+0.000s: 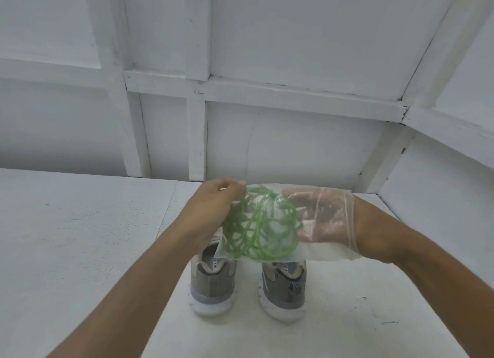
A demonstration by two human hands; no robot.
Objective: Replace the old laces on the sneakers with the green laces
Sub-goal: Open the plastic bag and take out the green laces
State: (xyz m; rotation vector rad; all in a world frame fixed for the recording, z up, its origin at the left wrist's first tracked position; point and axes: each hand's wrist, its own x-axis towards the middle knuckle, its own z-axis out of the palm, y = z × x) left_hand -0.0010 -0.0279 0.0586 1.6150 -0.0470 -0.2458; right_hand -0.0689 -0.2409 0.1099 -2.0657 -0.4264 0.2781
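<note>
The desk (pixel 80 250) is open left and right of the sneakers (pixel 211 285); the held bag (pixel 307 252) covers their fronts, wall (pixel 294 144) behind.

Tangled green laces (pixel 259 224) sit inside a clear bag (pixel 324 252) raised above two grey, white-soled sneakers (pixel 213 280) standing side by side, heels nearest, on the white counter (pixel 80 237).

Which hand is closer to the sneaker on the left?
Left. The left hand pinches the bag right over that sneaker; the right hand, inside the bag, sits above and right of the other sneaker.
</note>
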